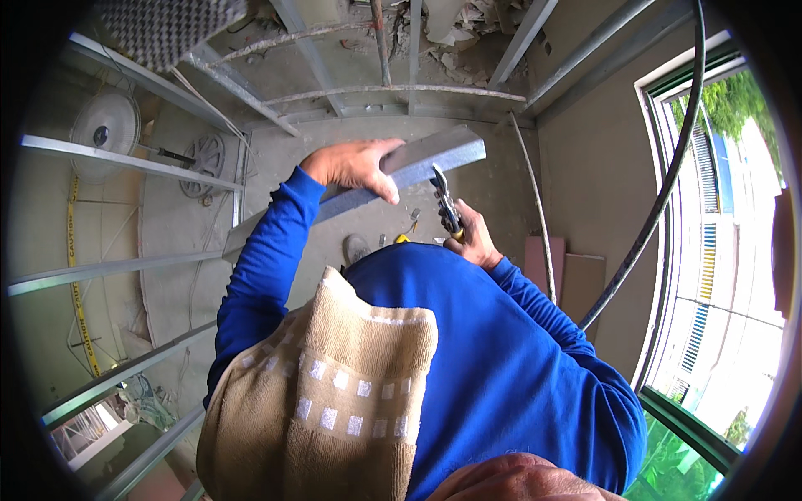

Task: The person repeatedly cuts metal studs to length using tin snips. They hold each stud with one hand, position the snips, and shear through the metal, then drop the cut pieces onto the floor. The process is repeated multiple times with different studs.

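A long galvanized metal channel (441,152) runs slantwise in front of my chest, from its squared end at the upper right down to the lower left behind my left sleeve. My left hand (352,169) is wrapped over it near that end, thumb on the near side. Tin snips (446,207) are gripped in my right hand (478,240), whose fingers are partly hidden. The jaws of the snips point up and meet the near edge of the channel, a short way from its end. How far the blades are apart is too small to tell.
Metal studs (125,157) frame the left side, with a white fan (104,134) beyond them. Yellow caution tape (77,275) hangs there. A dark cable (660,209) hangs near the window (710,225) on the right. Rubble (455,33) lies ahead. A tan towel (334,367) drapes my shoulder.
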Demonstrator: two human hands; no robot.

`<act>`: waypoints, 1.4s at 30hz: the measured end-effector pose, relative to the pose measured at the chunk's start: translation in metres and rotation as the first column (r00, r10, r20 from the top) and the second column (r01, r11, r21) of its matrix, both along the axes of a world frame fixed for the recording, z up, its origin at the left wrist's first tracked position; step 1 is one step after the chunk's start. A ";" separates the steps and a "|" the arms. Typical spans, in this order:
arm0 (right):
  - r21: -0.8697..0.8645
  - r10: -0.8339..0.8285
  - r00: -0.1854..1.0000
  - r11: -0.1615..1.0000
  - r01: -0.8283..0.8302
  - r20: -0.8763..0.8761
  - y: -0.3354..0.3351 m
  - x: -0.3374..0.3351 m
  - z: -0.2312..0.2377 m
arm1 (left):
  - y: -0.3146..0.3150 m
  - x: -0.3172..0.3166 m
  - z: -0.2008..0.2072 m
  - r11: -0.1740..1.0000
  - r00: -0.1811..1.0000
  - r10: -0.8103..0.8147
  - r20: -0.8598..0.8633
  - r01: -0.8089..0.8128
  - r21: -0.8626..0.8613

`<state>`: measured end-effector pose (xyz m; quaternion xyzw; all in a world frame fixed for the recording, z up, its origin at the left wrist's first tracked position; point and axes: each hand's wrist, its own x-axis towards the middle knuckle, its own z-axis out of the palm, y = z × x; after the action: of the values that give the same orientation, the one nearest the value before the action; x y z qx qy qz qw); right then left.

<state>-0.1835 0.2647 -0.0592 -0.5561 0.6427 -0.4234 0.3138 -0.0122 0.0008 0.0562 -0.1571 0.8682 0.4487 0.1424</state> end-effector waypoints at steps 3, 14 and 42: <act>-0.070 0.027 0.997 0.997 -0.021 0.079 0.002 0.000 0.001 | 0.008 0.003 0.007 0.995 0.999 -0.036 -0.026 0.033 -0.095; -0.016 0.030 0.977 1.000 -0.027 0.211 0.008 0.003 0.014 | 0.017 0.000 0.016 0.995 0.996 -0.078 0.053 0.081 -0.060; 0.269 -0.167 0.983 0.953 0.142 0.073 0.027 0.004 0.028 | 0.040 0.009 -0.052 0.976 0.962 0.215 -0.170 -0.206 0.073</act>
<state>-0.1799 0.2918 -0.0314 -0.4369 0.7192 -0.3833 0.3808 -0.0027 0.0406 0.0039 -0.2041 0.8432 0.4969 0.0206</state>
